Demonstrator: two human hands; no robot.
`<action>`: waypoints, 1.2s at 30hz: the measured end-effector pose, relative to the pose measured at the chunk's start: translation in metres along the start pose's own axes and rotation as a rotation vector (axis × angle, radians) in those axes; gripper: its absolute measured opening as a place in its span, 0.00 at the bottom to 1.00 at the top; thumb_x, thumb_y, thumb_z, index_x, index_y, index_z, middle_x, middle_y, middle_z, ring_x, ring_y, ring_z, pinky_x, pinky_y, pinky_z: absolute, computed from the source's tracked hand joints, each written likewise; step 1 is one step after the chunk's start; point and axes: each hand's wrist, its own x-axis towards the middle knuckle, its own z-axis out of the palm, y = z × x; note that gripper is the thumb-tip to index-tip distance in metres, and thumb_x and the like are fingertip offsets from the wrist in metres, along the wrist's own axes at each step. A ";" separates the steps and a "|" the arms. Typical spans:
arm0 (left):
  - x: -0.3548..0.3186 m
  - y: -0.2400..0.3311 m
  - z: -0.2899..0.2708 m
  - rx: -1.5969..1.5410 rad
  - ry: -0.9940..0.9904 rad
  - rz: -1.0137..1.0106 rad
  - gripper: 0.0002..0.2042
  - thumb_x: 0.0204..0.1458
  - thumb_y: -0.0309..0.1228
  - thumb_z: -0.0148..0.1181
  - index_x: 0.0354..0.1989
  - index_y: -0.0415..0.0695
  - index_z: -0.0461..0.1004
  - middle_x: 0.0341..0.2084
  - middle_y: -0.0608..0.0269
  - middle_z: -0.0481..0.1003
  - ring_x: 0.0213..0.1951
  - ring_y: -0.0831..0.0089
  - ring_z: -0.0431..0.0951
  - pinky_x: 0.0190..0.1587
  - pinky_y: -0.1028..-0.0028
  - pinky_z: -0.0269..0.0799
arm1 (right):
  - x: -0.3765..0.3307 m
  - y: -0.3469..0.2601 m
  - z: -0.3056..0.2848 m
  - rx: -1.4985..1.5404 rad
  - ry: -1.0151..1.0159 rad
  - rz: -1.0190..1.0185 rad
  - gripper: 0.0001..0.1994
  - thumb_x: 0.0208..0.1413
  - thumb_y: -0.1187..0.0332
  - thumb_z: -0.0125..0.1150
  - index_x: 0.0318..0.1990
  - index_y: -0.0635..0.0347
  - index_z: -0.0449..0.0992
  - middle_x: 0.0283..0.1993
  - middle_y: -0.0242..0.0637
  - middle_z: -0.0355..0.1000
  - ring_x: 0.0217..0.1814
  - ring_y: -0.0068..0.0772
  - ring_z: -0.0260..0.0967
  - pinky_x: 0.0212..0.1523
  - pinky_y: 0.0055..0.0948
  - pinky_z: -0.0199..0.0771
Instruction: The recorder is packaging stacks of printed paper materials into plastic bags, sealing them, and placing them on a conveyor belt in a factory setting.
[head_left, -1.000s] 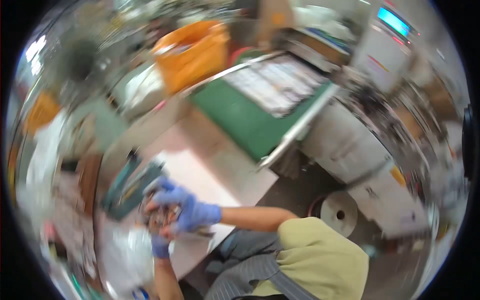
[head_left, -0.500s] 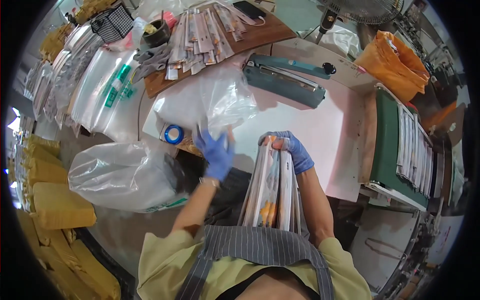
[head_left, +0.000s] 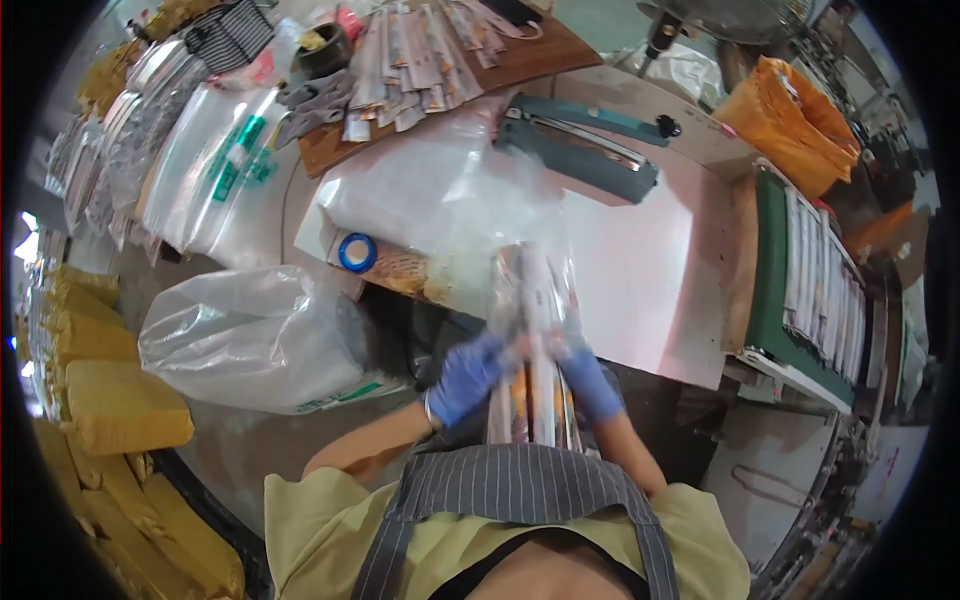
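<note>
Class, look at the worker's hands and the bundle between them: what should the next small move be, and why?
Probably, the left hand and right hand should ease the clear plastic further toward the body: it seems to cover only the far part of the bundle of strips, while the part near the striped apron looks bare. Both hands, though blurred, are at the bundle's sides.

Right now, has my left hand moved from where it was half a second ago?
Yes: your left hand has moved farther from the blue roll, rightward and toward your body.
</note>
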 end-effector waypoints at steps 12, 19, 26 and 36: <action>0.201 0.025 -0.094 0.123 0.079 0.260 0.11 0.40 0.23 0.52 0.35 0.40 0.67 0.27 0.46 0.72 0.31 0.49 0.72 0.32 0.61 0.68 | 0.017 -0.113 -0.158 -0.950 0.150 -0.166 0.17 0.41 0.76 0.55 0.43 0.61 0.67 0.34 0.48 0.66 0.32 0.52 0.66 0.32 0.41 0.67; 0.253 0.049 -0.138 -0.149 0.228 0.065 0.02 0.45 0.21 0.50 0.25 0.40 0.69 0.19 0.65 0.72 0.16 0.81 0.71 0.15 0.82 0.68 | 0.053 -0.178 -0.209 -0.561 0.447 -0.433 0.05 0.41 0.72 0.59 0.24 0.61 0.70 0.26 0.44 0.66 0.29 0.49 0.66 0.28 0.38 0.64; 0.241 0.094 -0.108 -0.863 0.078 0.015 0.03 0.46 0.18 0.48 0.24 0.37 0.66 0.25 0.58 0.73 0.22 0.76 0.75 0.21 0.80 0.73 | 0.084 -0.180 -0.170 -1.153 1.014 -0.486 0.06 0.42 0.69 0.59 0.26 0.59 0.70 0.21 0.38 0.63 0.24 0.45 0.63 0.28 0.37 0.65; 0.236 0.040 0.047 -1.004 -0.132 -0.086 0.17 0.37 0.30 0.65 0.38 0.41 0.71 0.30 0.64 0.74 0.32 0.76 0.73 0.35 0.77 0.70 | 0.137 -0.079 -0.246 -0.776 0.870 -0.315 0.07 0.50 0.65 0.54 0.32 0.58 0.69 0.19 0.47 0.64 0.22 0.53 0.63 0.22 0.43 0.61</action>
